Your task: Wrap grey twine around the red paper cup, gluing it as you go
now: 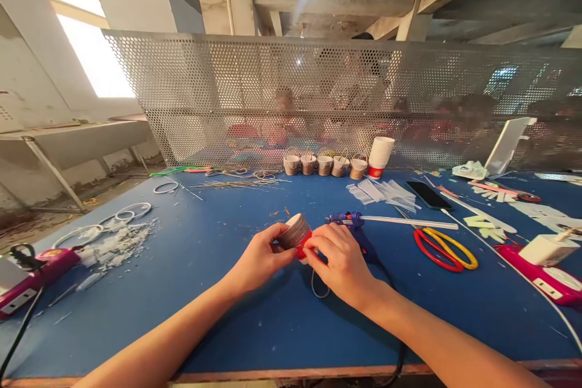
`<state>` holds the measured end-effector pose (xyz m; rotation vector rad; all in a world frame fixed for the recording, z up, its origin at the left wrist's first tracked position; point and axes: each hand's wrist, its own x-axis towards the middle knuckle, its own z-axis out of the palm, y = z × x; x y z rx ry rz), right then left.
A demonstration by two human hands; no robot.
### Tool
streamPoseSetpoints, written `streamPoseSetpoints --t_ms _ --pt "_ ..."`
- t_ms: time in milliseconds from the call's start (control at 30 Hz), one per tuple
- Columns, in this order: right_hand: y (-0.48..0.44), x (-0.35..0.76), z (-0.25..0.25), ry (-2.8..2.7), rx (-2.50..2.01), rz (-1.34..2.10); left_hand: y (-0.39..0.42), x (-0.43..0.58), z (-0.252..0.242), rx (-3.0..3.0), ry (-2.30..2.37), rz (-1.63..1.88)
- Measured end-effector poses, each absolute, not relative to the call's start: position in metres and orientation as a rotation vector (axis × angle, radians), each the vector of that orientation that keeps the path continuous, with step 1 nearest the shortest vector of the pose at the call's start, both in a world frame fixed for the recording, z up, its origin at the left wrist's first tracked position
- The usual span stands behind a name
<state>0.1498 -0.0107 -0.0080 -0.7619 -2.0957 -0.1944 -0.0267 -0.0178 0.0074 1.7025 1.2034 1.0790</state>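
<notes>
Cord-wrapped cup (295, 231) is gripped by curled left fingers (275, 231) and pinched right fingers (325, 244), glue gun (347, 218) beside, 5 cups (324, 167) beyond.

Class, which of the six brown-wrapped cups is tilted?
The brown-wrapped, red-banded paper cup in the left hand, right hand against it; the five other cups stand upright in a row before the grey perforated metal screen.
</notes>
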Motion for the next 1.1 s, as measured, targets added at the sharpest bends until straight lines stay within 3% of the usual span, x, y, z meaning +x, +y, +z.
streamPoseSetpoints --t_ms 367,467,600,800,1100 --pt "-0.022 0.177 0.013 -2.067 -0.439 -0.168 -0.014 -0.032 0.005 1.652 1.225 1.164" --pt "-0.016 0.215 0.033 -2.044 -0.621 0.152 -0.01 -0.035 0.006 1.629 1.289 1.184" --pt "0.0 0.26 0.047 -2.308 -1.308 0.728 -0.006 -0.037 0.006 1.551 1.298 1.237" --pt "0.031 0.256 0.026 -2.195 -1.787 0.375 -0.007 -0.035 0.007 1.503 1.279 1.238" --pt "0.054 0.221 -0.014 -1.811 -1.892 0.272 -0.007 -0.033 0.006 1.511 1.263 1.205"
